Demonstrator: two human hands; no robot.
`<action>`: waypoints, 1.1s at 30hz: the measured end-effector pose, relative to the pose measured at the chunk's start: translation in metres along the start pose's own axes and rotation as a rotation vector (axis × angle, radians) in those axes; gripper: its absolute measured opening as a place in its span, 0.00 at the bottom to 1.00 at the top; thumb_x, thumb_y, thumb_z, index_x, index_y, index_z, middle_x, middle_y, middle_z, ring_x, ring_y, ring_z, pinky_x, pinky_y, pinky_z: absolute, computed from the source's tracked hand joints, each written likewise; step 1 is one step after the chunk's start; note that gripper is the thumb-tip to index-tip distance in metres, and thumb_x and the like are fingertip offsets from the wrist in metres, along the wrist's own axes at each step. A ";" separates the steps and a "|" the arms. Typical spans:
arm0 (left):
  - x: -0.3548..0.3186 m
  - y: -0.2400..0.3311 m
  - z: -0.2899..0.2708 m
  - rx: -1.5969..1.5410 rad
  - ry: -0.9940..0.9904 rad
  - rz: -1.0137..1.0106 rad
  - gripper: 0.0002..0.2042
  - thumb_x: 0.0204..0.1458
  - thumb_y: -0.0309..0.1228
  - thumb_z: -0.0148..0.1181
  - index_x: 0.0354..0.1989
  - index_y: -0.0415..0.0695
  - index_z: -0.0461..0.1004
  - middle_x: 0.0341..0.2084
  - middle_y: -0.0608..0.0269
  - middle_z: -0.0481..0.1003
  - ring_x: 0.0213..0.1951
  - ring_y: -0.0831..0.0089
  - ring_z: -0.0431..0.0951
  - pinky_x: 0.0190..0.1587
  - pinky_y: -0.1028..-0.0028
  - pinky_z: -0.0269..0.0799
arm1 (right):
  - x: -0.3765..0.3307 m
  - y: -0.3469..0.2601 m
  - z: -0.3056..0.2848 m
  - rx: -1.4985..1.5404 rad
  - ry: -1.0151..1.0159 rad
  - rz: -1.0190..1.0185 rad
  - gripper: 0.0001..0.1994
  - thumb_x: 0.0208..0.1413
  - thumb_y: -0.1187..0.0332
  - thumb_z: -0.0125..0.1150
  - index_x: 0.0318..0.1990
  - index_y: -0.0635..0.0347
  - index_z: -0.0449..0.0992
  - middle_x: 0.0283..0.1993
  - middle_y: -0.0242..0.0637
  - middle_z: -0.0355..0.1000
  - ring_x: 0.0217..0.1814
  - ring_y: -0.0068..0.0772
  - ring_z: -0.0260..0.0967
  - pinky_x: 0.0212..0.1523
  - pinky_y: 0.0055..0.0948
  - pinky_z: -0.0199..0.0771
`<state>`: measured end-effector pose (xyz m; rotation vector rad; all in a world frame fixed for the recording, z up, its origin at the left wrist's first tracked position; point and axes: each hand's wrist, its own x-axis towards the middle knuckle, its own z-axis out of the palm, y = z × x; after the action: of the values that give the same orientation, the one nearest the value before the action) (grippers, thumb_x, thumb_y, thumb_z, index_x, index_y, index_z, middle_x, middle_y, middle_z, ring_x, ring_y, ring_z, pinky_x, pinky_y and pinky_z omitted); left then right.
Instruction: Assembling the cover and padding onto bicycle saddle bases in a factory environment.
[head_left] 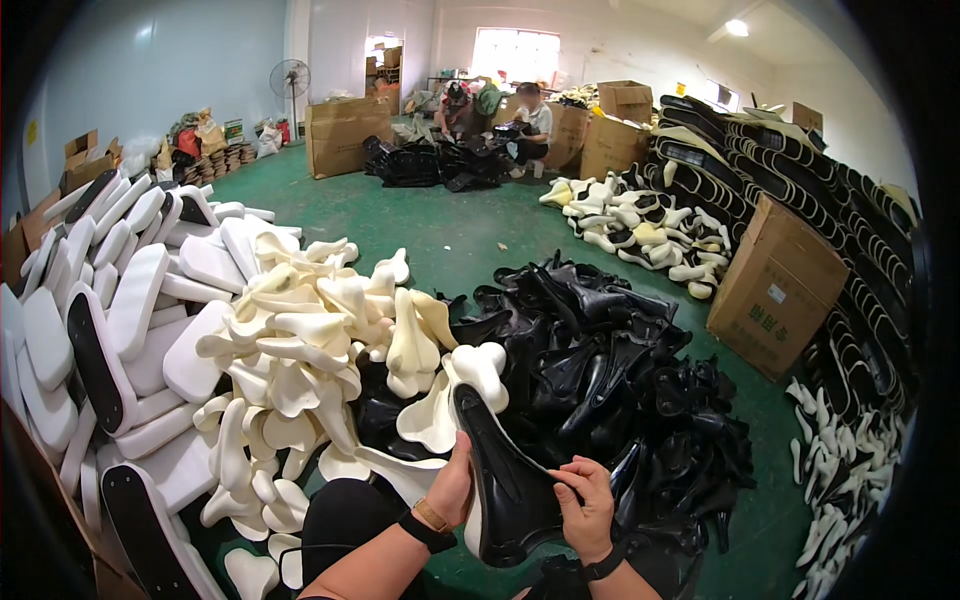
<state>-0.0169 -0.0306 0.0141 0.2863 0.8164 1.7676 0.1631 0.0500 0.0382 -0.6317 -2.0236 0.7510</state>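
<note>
Upright in front of me stands a bicycle saddle [505, 490], its black shell toward me and a pale foam edge showing along its left side. My left hand [453, 488] is closed around that left edge. On the opposite edge, my right hand [586, 508] pinches the rim between thumb and fingers; whether it also holds some small thing is too small to make out. Left of the saddle lies a heap of cream foam saddle pads [295, 335]. To its right spreads a heap of glossy black saddle shells [590, 335].
White elongated pads [136, 300], some black-faced, are piled at far left. A cardboard box [778, 285] stands at right before tall stacks of black curved pieces [860, 260]. Across the green floor [400, 225], a person [532, 125] sits beside black pieces [435, 165].
</note>
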 end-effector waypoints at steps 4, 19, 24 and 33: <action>0.001 0.006 -0.001 -0.050 0.054 0.028 0.30 0.64 0.54 0.32 0.60 0.40 0.63 0.51 0.56 0.72 0.51 0.65 0.72 0.57 0.67 0.66 | -0.001 -0.003 -0.004 0.006 -0.029 -0.005 0.07 0.52 0.71 0.63 0.38 0.59 0.81 0.40 0.36 0.70 0.53 0.42 0.64 0.54 0.37 0.63; 0.000 -0.002 0.003 0.010 -0.016 0.019 0.31 0.64 0.54 0.30 0.62 0.39 0.59 0.54 0.54 0.69 0.52 0.65 0.72 0.57 0.67 0.67 | 0.001 -0.003 -0.004 -0.013 -0.008 -0.011 0.07 0.53 0.72 0.62 0.39 0.61 0.80 0.42 0.37 0.70 0.55 0.41 0.64 0.56 0.35 0.63; 0.000 -0.004 -0.001 -0.011 -0.060 0.026 0.29 0.65 0.52 0.34 0.64 0.41 0.55 0.56 0.56 0.67 0.54 0.67 0.69 0.59 0.68 0.65 | -0.002 -0.002 -0.001 -0.005 0.002 -0.002 0.08 0.51 0.72 0.63 0.39 0.58 0.81 0.42 0.37 0.70 0.54 0.43 0.64 0.55 0.39 0.63; 0.002 -0.011 -0.004 0.154 -0.004 0.067 0.29 0.52 0.29 0.64 0.59 0.44 0.55 0.46 0.63 0.69 0.47 0.73 0.71 0.51 0.71 0.68 | 0.005 0.003 0.006 -0.101 0.013 -0.068 0.09 0.48 0.76 0.63 0.39 0.57 0.81 0.42 0.37 0.69 0.54 0.44 0.64 0.55 0.38 0.64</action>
<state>-0.0116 -0.0289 0.0040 0.4230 0.9513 1.7682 0.1564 0.0534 0.0365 -0.6201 -2.0704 0.6066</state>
